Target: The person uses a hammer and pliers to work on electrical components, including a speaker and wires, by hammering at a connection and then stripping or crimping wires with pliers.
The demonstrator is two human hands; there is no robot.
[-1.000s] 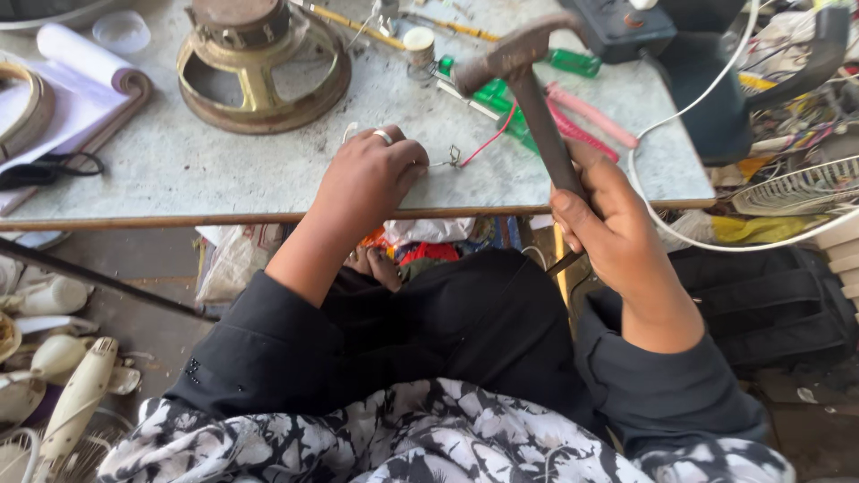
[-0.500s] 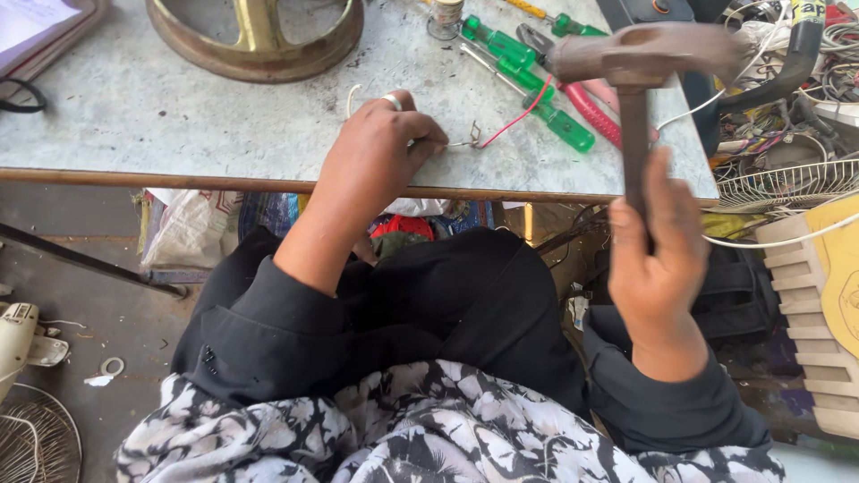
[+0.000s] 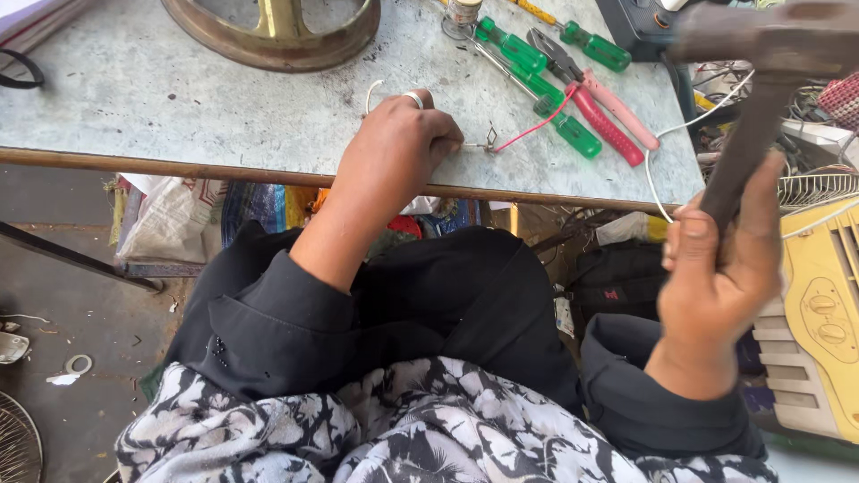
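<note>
Bits on & around the counter (image 3: 179, 98)

Brass ring base (image 3: 277, 36) at top centre; green screwdrivers (image 3: 537, 76) w/ pink-handled pliers (image 3: 608, 121) upper right; yellow appliance (image 3: 819, 322) at right edge; black bag (image 3: 617, 282) under counter, right of centre.

screwdrivers (image 3: 537, 67) on table (image 3: 179, 107) | pliers (image 3: 595, 103) right of them | ring base (image 3: 273, 31) far left

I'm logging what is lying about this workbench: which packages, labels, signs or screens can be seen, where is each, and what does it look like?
Small jar: far edge of the table, round, with a pale label band.
Plastic sack: under the table at left, crumpled, whitish with faint print.
Black bag: on the floor beside the right hand, with a small red mark.
No screens or signs show.
</note>
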